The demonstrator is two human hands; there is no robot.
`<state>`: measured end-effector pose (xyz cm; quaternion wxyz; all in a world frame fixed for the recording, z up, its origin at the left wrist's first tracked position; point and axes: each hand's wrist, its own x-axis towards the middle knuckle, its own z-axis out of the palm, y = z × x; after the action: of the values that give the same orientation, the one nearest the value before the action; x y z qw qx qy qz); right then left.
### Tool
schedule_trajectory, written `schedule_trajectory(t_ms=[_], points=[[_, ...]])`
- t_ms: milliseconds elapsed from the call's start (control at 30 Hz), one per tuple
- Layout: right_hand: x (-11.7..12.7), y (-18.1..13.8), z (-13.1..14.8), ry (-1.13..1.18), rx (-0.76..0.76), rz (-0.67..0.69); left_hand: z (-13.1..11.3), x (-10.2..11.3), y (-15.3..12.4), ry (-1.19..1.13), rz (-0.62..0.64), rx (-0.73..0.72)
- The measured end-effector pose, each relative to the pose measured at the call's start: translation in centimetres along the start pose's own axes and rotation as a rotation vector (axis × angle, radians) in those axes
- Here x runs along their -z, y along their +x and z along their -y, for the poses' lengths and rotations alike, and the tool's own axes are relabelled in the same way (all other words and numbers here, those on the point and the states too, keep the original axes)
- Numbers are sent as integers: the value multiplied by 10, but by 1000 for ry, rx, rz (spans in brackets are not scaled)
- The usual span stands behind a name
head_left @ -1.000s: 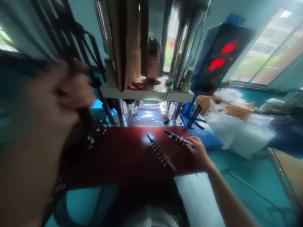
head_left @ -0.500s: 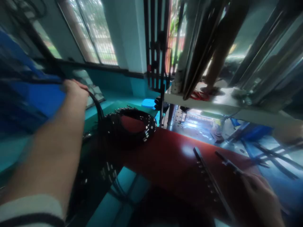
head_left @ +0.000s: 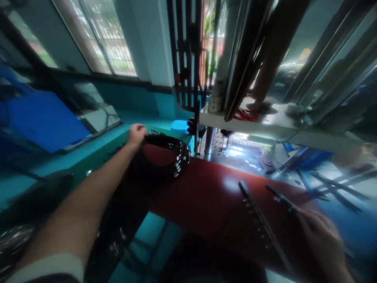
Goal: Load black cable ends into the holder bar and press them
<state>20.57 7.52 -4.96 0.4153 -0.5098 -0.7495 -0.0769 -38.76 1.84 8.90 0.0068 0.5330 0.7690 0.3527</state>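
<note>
My left hand (head_left: 137, 133) is stretched out at the far left edge of a coil of black cables (head_left: 165, 169). Its fingers are curled; whatever may be between them is hidden. Shiny metal-looking bits dot the right side of the coil. At the lower right, my right hand (head_left: 322, 236) is closed on the near end of a thin dark bar (head_left: 281, 199), blurred by motion. To its left, a longer dark bar (head_left: 262, 220) with small studs along its edge lies on the red tabletop (head_left: 203, 196).
A press-like machine with a pale plate (head_left: 218, 119) and upright columns stands behind the tabletop; a red-handled tool (head_left: 247, 115) lies on the plate. A blue stool (head_left: 179, 125) is beyond the coil. Dark strips (head_left: 338, 184) lie at right. A blue panel (head_left: 48, 120) is at left.
My left hand has moved right and down to the coil's edge; the black strands that hung from it no longer show there. My right hand stays on the bar. The view has shifted slightly.
</note>
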Motion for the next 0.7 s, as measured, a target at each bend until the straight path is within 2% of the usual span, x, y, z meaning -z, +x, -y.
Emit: schedule_trajectory(t_ms=[67, 133, 167, 200, 267, 333, 433, 533, 600, 700], points=[[-2, -2, -5, -14, 81, 24, -43, -45, -20, -66, 187, -134], [-4, -2, -7, -32, 101, 40, -96, -97, -46, -129, 401, -350], [-3, -2, -5, -36, 90, 52, -123, -123, -60, -156, 554, -582], [-2, -1, -2, -32, 69, 72, -149, -147, -72, -168, 637, -754], [2, -1, 8, -18, 18, 123, -195, -190, -93, -164, 692, -877], [8, 0, 19, -10, -40, 181, -228, -222, -107, -146, 709, -897], [13, 1, 26, 5, -143, 232, -256, -253, -115, -67, 739, -912], [14, 3, 27, 30, -188, 245, -263, -267, -119, 32, 738, -939], [16, 6, 32, 59, -210, 191, -262, -268, -122, 103, 707, -937], [30, 18, 48, 112, -191, 27, -262, -265, -128, 214, 706, -916]])
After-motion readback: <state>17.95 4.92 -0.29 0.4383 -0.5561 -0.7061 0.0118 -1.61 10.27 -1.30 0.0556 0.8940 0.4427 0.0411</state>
